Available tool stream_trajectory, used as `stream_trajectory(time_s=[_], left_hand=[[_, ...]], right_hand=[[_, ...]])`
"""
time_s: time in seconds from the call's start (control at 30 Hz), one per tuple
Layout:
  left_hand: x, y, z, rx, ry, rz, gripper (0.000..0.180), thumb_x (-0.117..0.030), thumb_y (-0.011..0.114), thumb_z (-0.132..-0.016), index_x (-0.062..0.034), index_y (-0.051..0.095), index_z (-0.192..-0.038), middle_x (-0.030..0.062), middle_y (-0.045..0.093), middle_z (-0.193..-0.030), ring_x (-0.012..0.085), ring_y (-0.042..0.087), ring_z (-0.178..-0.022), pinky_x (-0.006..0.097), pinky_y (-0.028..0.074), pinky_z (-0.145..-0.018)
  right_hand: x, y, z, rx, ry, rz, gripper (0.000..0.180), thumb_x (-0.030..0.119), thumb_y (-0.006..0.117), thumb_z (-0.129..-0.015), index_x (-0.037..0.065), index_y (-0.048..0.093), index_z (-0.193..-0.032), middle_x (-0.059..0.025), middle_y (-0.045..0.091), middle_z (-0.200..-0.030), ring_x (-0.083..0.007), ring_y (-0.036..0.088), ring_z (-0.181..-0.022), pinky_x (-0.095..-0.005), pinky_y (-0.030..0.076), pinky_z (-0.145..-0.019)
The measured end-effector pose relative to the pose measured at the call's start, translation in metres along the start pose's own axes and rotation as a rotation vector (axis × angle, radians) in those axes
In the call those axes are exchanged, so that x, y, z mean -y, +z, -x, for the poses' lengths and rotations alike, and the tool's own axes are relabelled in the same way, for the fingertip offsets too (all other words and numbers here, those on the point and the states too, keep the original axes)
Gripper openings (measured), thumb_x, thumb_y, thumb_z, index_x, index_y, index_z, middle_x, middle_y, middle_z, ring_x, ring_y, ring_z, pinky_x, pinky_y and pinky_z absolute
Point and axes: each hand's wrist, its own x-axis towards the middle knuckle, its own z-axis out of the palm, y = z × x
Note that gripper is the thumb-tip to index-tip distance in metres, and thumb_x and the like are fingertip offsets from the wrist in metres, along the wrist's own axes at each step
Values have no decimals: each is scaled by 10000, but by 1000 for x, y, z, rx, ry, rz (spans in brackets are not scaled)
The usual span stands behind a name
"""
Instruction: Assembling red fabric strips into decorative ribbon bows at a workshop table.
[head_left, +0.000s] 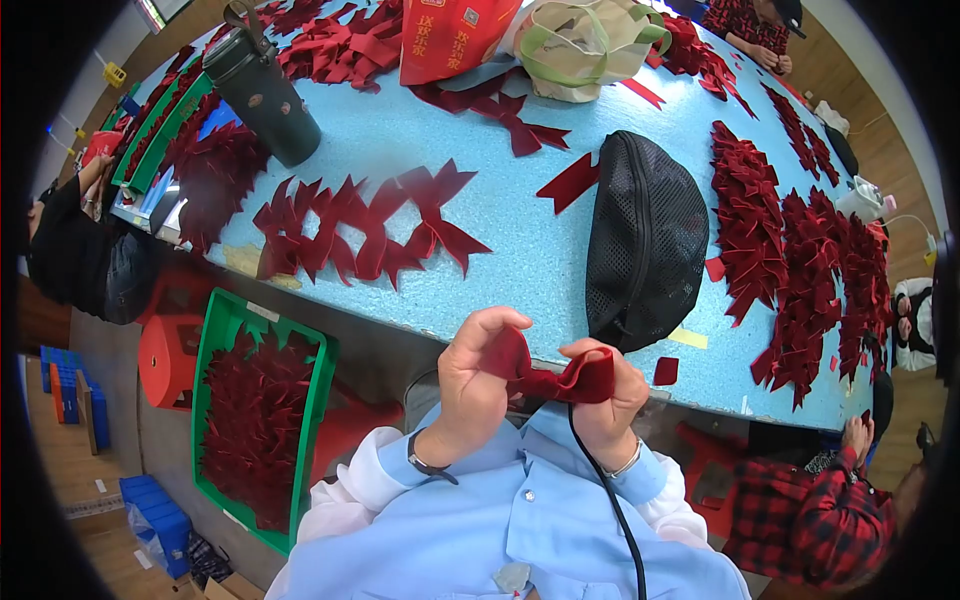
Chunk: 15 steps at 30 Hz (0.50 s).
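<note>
Close to my body, at the table's near edge, a dark red velvet ribbon bow (545,382) stretches between my two hands. My left hand (470,385) pinches its left loop between thumb and fingers. Its right loop is gripped by my right hand (618,405), thumb on top and fingers curled behind. The fingertips behind the ribbon are partly hidden. A little beyond my hands lies a black mesh pouch (645,240). Swallow-tailed red ribbon pieces (375,230) are laid in overlapping rows to the left, and a single strip (568,184) lies beside the pouch.
A green crate (322,400) full of red ribbon pieces stands at my left. On the blue table (520,250) are a dark tumbler (262,100), a red bag (450,40), a cream bag (580,60) and ribbon heaps (750,210). Other people sit around it. A black cord (610,490) hangs beside my right hand.
</note>
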Motion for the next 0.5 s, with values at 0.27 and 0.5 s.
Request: stream_trajectory(time_s=[0.27, 0.5], left_hand=[[-2, 7, -2, -53, 51, -8, 108, -80, 562, -893, -54, 462, -862, 23, 502, -728, 64, 448, -578, 174, 368, -495], [4, 2, -4, 15, 55, 32, 261, -176, 584, -912, -83, 390, -764, 10, 450, -677, 73, 413, -556, 206, 356, -460]], right_hand=[[10, 12, -4, -162, 92, -38, 131, 90, 509, -932, -26, 550, -977, -12, 539, -687, -54, 493, -607, -201, 411, -550], [-11, 2, 10, -72, -3, -66, 199, 123, 493, -948, -6, 483, -796, -39, 483, -641, -97, 420, -538, -246, 385, -506]])
